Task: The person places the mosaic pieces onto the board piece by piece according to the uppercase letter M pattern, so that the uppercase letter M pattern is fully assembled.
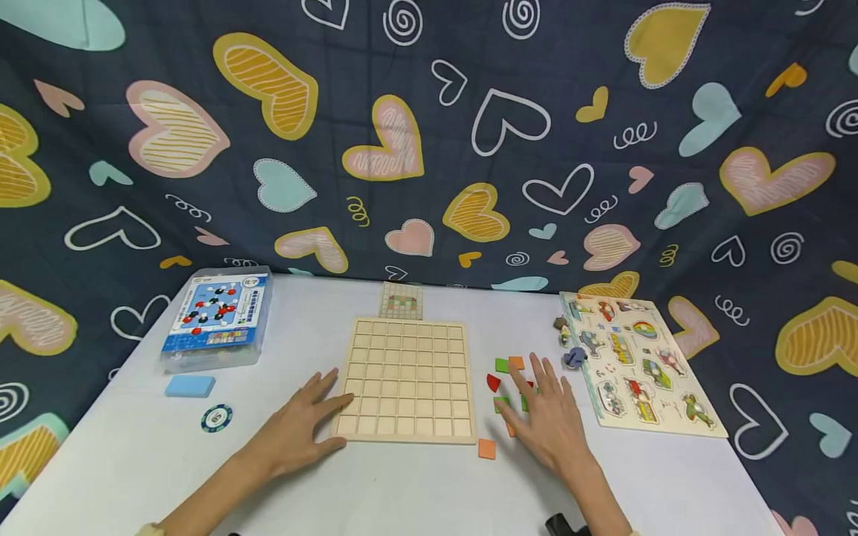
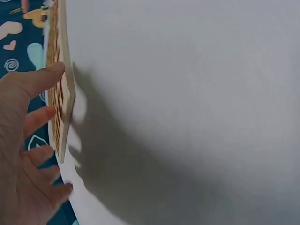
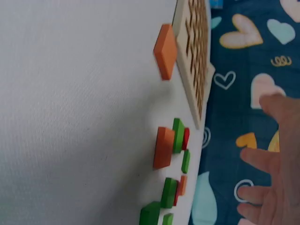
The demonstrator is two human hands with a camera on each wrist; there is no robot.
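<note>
A wooden grid board (image 1: 406, 381) with square compartments lies in the middle of the white table. My left hand (image 1: 302, 424) is at its left edge, fingers spread, index fingertip overlapping the rim. In the left wrist view the thumb (image 2: 44, 79) reaches the board's side. To the board's right, my right hand (image 1: 551, 418) hovers with spread fingers over small coloured tiles, hiding some of them. Among these are a green tile (image 1: 502, 365), a red rounded piece (image 1: 493, 383) and an orange square tile (image 1: 487, 449) near the board's front right corner. Neither hand holds anything.
A patterned card (image 1: 401, 301) touches the board's far edge. At right lies a picture puzzle board (image 1: 646, 365), with small figurines (image 1: 573, 358) beside it. A plastic box (image 1: 216, 316), a blue block (image 1: 191, 385) and a poker chip (image 1: 217, 418) are at left. Heart-patterned cloth (image 1: 429, 149) hangs behind.
</note>
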